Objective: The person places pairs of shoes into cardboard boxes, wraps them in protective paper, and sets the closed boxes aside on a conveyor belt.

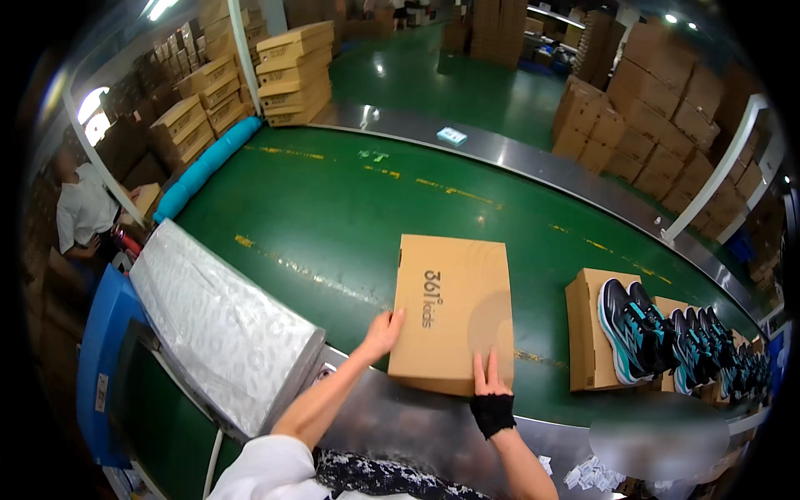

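A closed brown cardboard shoebox (454, 312) with dark printing on its lid sits at the near edge of the green conveyor belt (350, 208). My left hand (384, 333) grips its left side close to the near corner; some of the fingers are hidden against the box. At the near right corner, my right hand (492, 382) rests two outstretched fingers flat on the lid. A black fingerless cover wraps that hand and wrist. Right of the shoebox, black and teal sneakers (627, 329) stand against another brown box (590, 333), with several more pairs in a row beyond.
A slanted, plastic-wrapped panel (225, 317) is left of my arm, beside a blue bin (108, 358). Shoebox stacks (293, 71) stand at the far left, cartons (662, 100) at the far right. White paper scraps (593, 475) lie near right. A person (86, 204) stands left.
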A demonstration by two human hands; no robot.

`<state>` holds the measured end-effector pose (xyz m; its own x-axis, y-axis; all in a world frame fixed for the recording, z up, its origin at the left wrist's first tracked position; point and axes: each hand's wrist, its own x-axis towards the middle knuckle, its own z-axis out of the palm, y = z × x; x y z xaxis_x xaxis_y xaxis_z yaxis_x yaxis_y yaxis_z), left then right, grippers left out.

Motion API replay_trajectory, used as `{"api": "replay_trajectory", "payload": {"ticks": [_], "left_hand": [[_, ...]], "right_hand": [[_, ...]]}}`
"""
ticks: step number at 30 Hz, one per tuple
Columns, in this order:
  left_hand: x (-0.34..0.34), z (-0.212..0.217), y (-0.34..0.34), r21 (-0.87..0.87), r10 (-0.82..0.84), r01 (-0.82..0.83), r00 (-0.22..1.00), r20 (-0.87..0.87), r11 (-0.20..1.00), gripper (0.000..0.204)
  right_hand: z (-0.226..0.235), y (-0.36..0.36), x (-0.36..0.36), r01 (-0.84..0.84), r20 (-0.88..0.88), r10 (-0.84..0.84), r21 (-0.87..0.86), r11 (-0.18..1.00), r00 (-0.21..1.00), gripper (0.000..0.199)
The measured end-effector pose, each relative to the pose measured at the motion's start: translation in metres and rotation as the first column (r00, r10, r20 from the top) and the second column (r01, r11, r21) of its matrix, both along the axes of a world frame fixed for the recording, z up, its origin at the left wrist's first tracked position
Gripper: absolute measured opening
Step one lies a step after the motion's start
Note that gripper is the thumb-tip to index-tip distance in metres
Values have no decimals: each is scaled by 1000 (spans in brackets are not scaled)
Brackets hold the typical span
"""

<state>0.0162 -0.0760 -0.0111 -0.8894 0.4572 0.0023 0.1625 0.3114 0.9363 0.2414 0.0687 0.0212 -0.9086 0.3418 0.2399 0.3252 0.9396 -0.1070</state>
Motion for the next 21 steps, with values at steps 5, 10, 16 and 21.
{"api": "replay_trajectory", "payload": {"ticks": [5, 10, 16, 21], "left_hand": [[-2, -4, -2, -187, -55, 72, 994, 91, 980, 54], [-3, 43, 3, 215, -237, 110, 617, 751, 970, 63], [34, 50, -12, 534, -474, 2, 466, 747, 845, 59], [63, 78, -92, 616, -374, -197, 642, 669, 763, 52]], "right_hand": [[0, -6, 6, 22, 45, -23, 15, 1000, 999, 60], [50, 9, 1, 9, 15, -8, -49, 999, 1000, 59], [165, 2, 28, -341, -189, 289, -371, 864, 938, 61], [305, -16, 111, -808, -778, -218, -575, -130, 589, 15]]}}
